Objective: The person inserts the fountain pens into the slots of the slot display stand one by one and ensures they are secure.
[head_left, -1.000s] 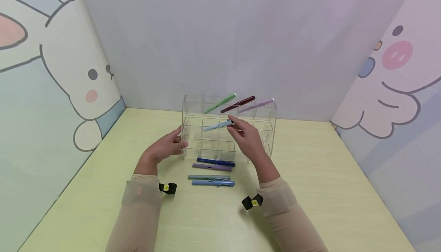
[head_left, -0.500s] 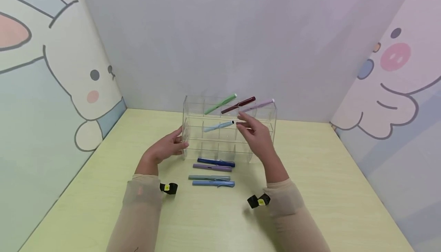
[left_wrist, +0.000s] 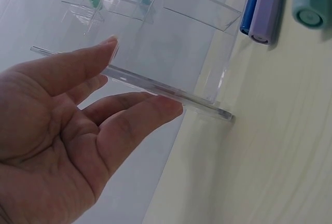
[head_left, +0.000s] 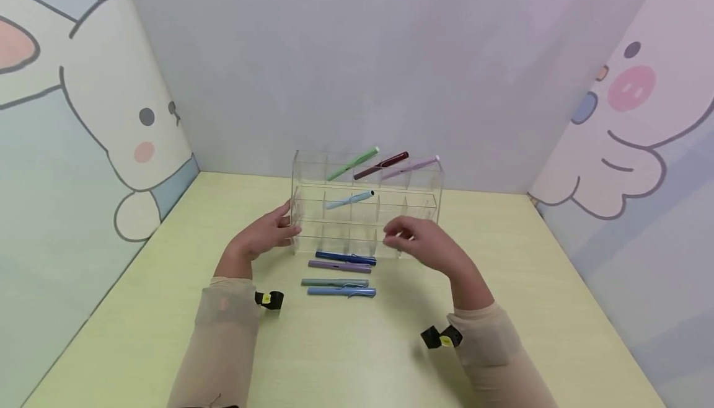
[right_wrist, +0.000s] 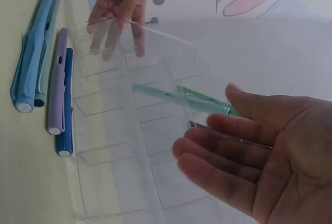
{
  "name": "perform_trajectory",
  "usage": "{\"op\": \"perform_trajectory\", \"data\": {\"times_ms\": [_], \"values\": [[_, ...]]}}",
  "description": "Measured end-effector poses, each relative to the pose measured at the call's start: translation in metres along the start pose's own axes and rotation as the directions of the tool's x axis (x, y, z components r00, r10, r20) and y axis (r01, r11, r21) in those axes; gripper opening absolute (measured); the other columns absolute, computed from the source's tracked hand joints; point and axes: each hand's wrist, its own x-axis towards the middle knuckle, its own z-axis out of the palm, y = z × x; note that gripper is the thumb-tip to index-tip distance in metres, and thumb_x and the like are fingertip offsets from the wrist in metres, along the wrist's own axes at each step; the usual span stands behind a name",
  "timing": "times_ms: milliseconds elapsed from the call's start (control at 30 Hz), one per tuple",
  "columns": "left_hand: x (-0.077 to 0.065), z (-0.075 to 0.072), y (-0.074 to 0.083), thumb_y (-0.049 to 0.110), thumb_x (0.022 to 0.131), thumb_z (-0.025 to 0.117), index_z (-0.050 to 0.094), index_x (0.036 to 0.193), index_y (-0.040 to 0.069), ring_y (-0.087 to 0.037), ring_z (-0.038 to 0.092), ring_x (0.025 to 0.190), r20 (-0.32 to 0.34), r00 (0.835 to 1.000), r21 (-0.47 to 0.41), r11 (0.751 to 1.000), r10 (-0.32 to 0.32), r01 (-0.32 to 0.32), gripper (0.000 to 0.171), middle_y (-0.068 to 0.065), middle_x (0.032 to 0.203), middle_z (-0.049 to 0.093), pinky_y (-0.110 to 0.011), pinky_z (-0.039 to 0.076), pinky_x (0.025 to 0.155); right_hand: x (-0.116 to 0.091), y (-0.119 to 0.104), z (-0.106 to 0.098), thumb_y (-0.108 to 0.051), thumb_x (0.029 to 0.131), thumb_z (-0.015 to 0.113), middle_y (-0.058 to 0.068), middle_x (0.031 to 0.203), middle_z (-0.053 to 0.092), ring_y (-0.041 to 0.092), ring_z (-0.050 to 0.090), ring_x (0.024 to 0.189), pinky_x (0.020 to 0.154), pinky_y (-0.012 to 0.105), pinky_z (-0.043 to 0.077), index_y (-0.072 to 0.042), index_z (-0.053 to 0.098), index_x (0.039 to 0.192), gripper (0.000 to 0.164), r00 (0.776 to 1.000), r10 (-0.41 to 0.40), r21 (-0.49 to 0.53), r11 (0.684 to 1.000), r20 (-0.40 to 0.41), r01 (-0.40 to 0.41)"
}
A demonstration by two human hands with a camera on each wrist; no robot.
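A clear acrylic pen rack (head_left: 390,209) with tiered compartments stands on the table. My left hand (head_left: 268,233) pinches its left side panel between thumb and fingers, as the left wrist view confirms. My right hand (head_left: 424,240) hovers before the rack's lower right with nothing in it, fingers loosely bent. Across the middle tier leans a light blue pen (head_left: 349,199). On the top tier lie a green pen (head_left: 353,164), a dark red pen (head_left: 382,165) and a lilac pen (head_left: 411,167), all slanted.
In front of the rack lie a dark blue pen (head_left: 346,258), a purple pen (head_left: 339,266), a grey-green pen (head_left: 334,283) and a blue pen (head_left: 341,291), side by side. Printed walls close off the table (head_left: 334,352) at the back and both sides.
My right hand has let go of the light blue pen, which stays in the middle tier, and has drawn back to the right and down. The left hand keeps its hold on the rack.
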Motion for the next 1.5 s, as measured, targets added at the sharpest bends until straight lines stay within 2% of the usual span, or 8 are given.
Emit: {"op": "perform_trajectory", "data": {"times_ms": [133,300,567,667,867,1133,1300,1500], "values": [[-0.001,-0.001,0.000,0.020,0.101,0.056,0.001,0.158,0.038,-0.038,0.049,0.133,0.000,1.000,0.001,1.000,-0.004,0.004,0.081,-0.021,0.153,0.039,-0.056,0.036,0.111,0.005,-0.001,0.018,-0.036,0.094,0.067,-0.009,0.093,0.066,0.009,0.062,0.082,0.071,0.031,0.053,-0.021,0.068,0.105,0.019,0.986,0.009,-0.083,0.997,0.166,0.005],[-0.004,-0.001,0.000,0.023,0.102,0.055,-0.003,0.158,0.036,-0.038,0.046,0.135,-0.005,1.000,0.021,0.999,-0.023,0.024,0.081,-0.021,0.156,0.032,-0.056,0.032,0.113,0.010,-0.003,0.042,-0.035,0.089,0.072,-0.009,0.085,0.064,0.010,0.058,0.072,0.064,0.031,0.049,-0.020,0.068,0.093,0.016,0.959,0.061,-0.191,0.982,0.276,-0.007],[-0.004,0.001,0.000,0.025,0.102,0.056,-0.003,0.158,0.036,-0.038,0.048,0.134,-0.019,0.998,0.027,0.998,-0.053,0.054,0.082,-0.020,0.156,0.033,-0.057,0.030,0.115,0.009,-0.003,0.063,-0.039,0.083,0.078,-0.008,0.089,0.063,0.012,0.055,0.076,0.067,0.031,0.048,-0.018,0.068,0.094,0.025,0.936,0.150,-0.302,0.952,0.318,-0.050],[-0.005,0.001,0.000,0.026,0.101,0.056,-0.003,0.158,0.036,-0.038,0.049,0.132,-0.020,0.998,0.035,0.998,-0.057,0.057,0.082,-0.021,0.156,0.033,-0.058,0.029,0.115,0.010,-0.003,0.069,-0.040,0.082,0.079,-0.009,0.090,0.064,0.010,0.054,0.075,0.066,0.029,0.047,-0.018,0.069,0.094,0.027,0.936,0.148,-0.336,0.941,0.320,-0.034],[-0.004,0.001,-0.001,0.025,0.101,0.057,-0.002,0.158,0.033,-0.038,0.051,0.131,-0.020,0.999,0.025,0.999,-0.041,0.042,0.083,-0.022,0.154,0.035,-0.057,0.031,0.114,0.012,0.001,0.079,-0.040,0.078,0.081,-0.009,0.078,0.058,0.011,0.050,0.067,0.059,0.028,0.043,-0.019,0.063,0.082,0.028,0.945,0.143,-0.399,0.917,0.293,-0.015],[-0.002,0.001,0.000,0.026,0.100,0.058,-0.002,0.158,0.034,-0.037,0.050,0.132,-0.019,0.999,0.015,0.999,-0.043,0.044,0.085,-0.022,0.155,0.033,-0.056,0.033,0.113,0.014,0.004,0.082,-0.028,0.083,0.078,-0.009,0.075,0.055,0.011,0.048,0.067,0.062,0.028,0.042,-0.019,0.062,0.080,0.018,0.944,0.113,-0.463,0.885,0.308,0.045],[-0.002,0.001,-0.001,0.032,0.097,0.062,-0.001,0.157,0.040,-0.036,0.050,0.132,-0.012,0.999,0.005,0.999,-0.033,0.033,0.087,-0.020,0.155,0.035,-0.056,0.033,0.113,0.012,0.001,0.070,-0.018,0.087,0.071,-0.009,0.072,0.054,0.009,0.046,0.062,0.057,0.026,0.039,-0.020,0.061,0.077,0.015,0.944,0.077,-0.405,0.912,0.320,0.063],[-0.002,0.001,0.000,0.024,0.100,0.058,-0.001,0.157,0.040,-0.037,0.049,0.133,-0.007,1.000,0.005,1.000,-0.029,0.029,0.083,-0.020,0.155,0.036,-0.056,0.033,0.113,0.011,0.004,0.055,-0.014,0.090,0.067,-0.009,0.075,0.062,0.007,0.058,0.062,0.058,0.026,0.048,-0.020,0.065,0.084,0.008,0.944,0.039,-0.251,0.967,0.327,0.047]]}}
